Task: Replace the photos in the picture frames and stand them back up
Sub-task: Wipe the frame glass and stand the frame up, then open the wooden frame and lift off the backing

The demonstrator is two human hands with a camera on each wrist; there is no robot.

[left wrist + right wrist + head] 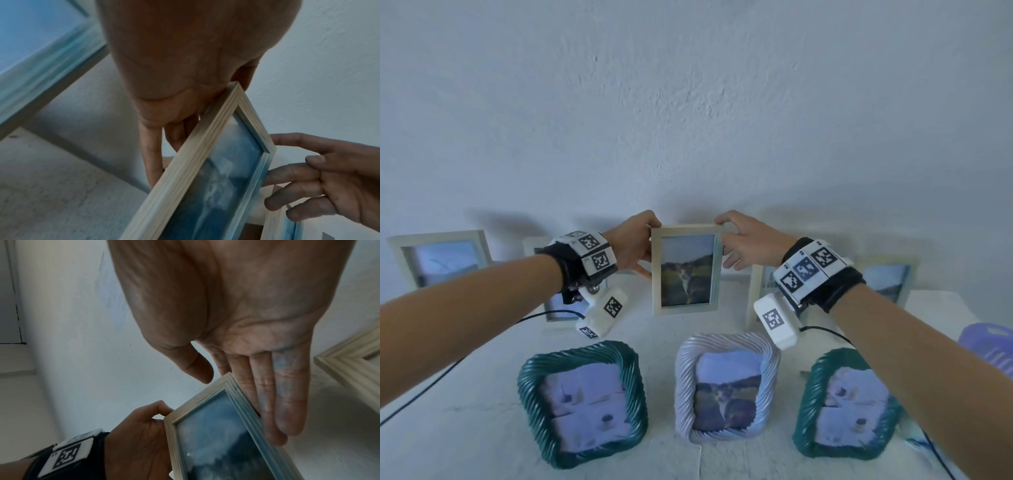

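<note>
A pale wooden frame (686,270) with a cat photo is held upright at the middle of the back row, close to the wall. My left hand (635,245) grips its left edge, thumb at the top left corner and fingers curled behind. My right hand (743,241) touches the right edge with straight fingers (267,394), its thumb just off the top right corner. The left wrist view shows the frame (185,178) edge-on, with my left hand's fingers (152,154) behind it. Whether its bottom edge rests on the white table (482,411) I cannot tell.
Three twisted frames stand in front: green (582,402), lilac (726,383), green (846,404). Other pale wooden frames (438,257) (890,277) lean along the wall either side. A purple basket (989,346) sits at the right edge. Black cables (431,383) run across the table.
</note>
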